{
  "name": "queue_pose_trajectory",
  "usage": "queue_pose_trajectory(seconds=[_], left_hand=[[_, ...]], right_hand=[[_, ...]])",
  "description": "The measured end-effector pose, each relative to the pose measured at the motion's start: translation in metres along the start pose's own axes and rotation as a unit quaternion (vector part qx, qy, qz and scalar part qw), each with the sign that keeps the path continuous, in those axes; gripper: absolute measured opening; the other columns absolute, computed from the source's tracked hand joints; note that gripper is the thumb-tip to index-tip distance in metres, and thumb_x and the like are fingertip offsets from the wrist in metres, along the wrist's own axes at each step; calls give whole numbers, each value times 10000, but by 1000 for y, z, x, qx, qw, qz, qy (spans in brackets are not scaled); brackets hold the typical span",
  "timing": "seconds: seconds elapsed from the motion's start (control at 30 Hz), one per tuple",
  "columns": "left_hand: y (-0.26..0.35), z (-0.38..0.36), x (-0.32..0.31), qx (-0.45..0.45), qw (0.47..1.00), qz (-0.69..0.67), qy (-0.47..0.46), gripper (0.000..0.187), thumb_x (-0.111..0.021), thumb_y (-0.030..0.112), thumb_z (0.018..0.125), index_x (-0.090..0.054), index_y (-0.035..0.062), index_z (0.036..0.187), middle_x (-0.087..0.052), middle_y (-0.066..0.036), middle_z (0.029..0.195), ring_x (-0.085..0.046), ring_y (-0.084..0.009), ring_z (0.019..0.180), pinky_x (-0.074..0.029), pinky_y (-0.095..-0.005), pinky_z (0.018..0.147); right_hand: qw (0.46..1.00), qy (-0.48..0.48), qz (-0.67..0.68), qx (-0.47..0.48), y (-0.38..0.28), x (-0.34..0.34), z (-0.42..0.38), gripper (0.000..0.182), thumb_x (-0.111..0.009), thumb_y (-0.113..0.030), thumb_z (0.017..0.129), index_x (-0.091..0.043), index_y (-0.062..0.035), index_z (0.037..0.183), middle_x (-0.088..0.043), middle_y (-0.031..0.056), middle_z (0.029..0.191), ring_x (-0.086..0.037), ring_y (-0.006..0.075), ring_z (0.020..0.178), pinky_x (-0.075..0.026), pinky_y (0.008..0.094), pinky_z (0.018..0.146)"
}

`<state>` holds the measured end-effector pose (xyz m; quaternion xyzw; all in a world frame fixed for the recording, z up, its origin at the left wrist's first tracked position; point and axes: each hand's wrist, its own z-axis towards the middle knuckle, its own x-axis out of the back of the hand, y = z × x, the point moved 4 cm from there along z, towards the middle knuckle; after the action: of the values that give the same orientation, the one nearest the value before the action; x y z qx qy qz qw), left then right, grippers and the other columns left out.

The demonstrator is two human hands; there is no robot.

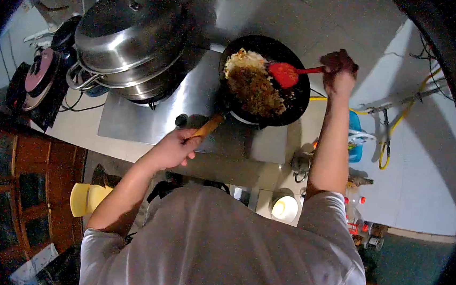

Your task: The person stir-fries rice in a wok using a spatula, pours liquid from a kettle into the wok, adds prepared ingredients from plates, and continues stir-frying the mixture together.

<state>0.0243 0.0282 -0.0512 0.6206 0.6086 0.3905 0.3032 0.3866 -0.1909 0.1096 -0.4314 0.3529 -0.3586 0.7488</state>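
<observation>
A black wok (290, 110) sits on the right side of the steel stove (188, 107). Brown and whitish food (254, 85) covers the left and lower part of its inside. My left hand (175, 148) is closed around the wooden wok handle (209, 126), in front of the pan. At the wok's right, my right hand (340, 71) grips the end of a red spatula (283, 75), whose broad head lies over the food's right edge inside the pan.
A large lidded steel steamer pot (131, 38) occupies the stove's left side. Further left is a pink object (39, 71). A white bowl (285, 208), bottles (354, 199), a blue container (355, 136) and a yellow hose (395, 125) are at the right; a yellow chair (80, 199) is lower left.
</observation>
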Motion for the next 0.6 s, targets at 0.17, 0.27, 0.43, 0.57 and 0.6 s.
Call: queue_pose_trajectory(seconds=[0.17, 0.27, 0.43, 0.57, 0.6], left_hand=[[1, -4, 1, 4, 1000, 3, 18, 411, -529, 411, 1013, -611, 88, 1254, -601, -10, 759, -515, -80, 553, -473, -243, 525], [7, -6, -2, 23, 999, 26, -4, 419, -536, 344, 1017, -571, 23, 1284, -553, 5, 781, -500, -74, 574, -450, -237, 516], [9, -7, -7, 20, 999, 29, -3, 402, -534, 354, 1017, -583, 40, 1264, -550, 1, 763, -497, -77, 559, -449, -244, 513], [0, 0, -10, -36, 999, 19, -9, 416, -515, 439, 1013, -614, 80, 1198, -600, -2, 702, -525, -87, 499, -461, -267, 501], [10, -5, -9, -9, 999, 36, -10, 412, -518, 405, 1017, -598, 69, 1242, -580, -5, 726, -513, -84, 522, -459, -256, 514]], right_hand=[[946, 79, -298, 97, 115, 100, 110, 256, -452, -175, 956, -471, -93, 714, -475, 46, 619, -446, 194, 555, -427, 354, 611], [991, 33, 79, -98, 158, 69, 117, 349, -465, -330, 957, -492, -96, 699, -488, 61, 606, -465, 226, 576, -464, 405, 725], [933, 153, 219, -242, 74, -51, 57, 514, -432, -526, 951, -414, -122, 633, -422, 53, 546, -420, 235, 540, -451, 432, 702], [932, 172, 228, -221, 70, -59, 52, 551, -391, -554, 953, -311, -149, 590, -310, 30, 494, -293, 222, 461, -315, 397, 540], [945, 122, 206, -224, 72, -60, 54, 562, -378, -558, 957, -285, -156, 576, -274, 24, 484, -245, 219, 445, -251, 390, 510]])
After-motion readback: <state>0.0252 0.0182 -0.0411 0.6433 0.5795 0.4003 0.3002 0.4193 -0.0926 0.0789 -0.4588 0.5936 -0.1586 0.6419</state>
